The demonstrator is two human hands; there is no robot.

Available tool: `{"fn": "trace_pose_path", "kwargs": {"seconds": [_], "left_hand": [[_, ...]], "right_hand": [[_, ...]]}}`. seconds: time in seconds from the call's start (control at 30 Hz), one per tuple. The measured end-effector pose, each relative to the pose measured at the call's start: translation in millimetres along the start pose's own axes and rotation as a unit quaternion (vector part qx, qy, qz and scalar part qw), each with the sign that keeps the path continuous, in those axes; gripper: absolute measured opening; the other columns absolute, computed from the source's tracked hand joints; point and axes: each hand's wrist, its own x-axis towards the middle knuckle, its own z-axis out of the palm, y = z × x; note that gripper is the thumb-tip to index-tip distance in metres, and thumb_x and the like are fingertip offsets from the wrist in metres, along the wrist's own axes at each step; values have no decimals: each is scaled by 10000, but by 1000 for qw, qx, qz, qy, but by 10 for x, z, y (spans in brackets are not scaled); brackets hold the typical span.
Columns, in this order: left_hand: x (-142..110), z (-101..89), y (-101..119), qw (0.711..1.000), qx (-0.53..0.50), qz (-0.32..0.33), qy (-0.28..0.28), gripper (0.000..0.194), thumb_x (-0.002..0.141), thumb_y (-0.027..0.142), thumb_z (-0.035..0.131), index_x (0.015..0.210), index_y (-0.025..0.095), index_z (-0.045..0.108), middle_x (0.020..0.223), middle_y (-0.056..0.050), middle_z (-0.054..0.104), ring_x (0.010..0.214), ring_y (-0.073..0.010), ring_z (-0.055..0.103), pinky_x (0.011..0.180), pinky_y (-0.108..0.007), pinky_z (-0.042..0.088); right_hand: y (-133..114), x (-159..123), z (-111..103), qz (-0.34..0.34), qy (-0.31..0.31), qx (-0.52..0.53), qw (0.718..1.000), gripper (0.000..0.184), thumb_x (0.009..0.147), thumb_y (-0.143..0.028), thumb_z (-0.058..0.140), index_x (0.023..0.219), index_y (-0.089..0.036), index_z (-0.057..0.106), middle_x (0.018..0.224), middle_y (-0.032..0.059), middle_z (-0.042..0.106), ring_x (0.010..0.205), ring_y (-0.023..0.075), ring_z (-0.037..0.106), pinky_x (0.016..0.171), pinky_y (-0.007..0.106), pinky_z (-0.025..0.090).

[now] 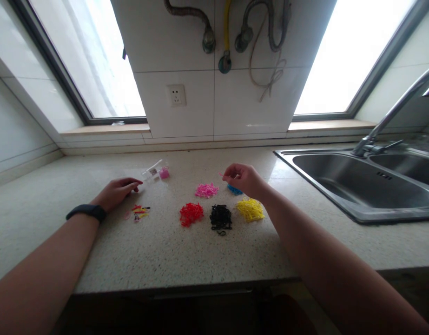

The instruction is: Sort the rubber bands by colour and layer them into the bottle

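Note:
My right hand [244, 179] is closed in a pinch on a small pink rubber band [221, 175], above and partly covering a blue pile [234, 190]. To its left lies a pink pile of small rubber bands [206, 190]. Nearer to me are a red pile [191, 214], a black pile [221, 217] and a yellow pile [250, 210]. My left hand [120, 191] rests on the counter with its fingers loosely apart, and I see nothing in it. Just below it lies a small mixed heap of bands [140, 212]. A clear plastic container [155, 171] with something pink at it sits beyond its fingertips.
A steel double sink [353, 215] with a faucet [385, 116] is set into the speckled counter [158, 260] at the right. Behind stands a tiled wall with a power socket [177, 95], pipes and a hanging cord [270, 83], between two windows.

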Motion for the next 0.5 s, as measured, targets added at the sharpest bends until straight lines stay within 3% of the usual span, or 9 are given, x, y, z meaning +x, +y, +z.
{"fn": "trace_pose_path", "kwargs": {"seconds": [0.5], "left_hand": [[-21,4,41,1000,-2,3,-1,479,746,560,685,1033,182,746,827,-55,700,636,-146,535,552,-243,401]], "right_hand": [[71,0,-35,-7,-24,-62,998,210,790,-367,719,827,-162,691,661,-3,572,561,88,420,497,265,336]]}}
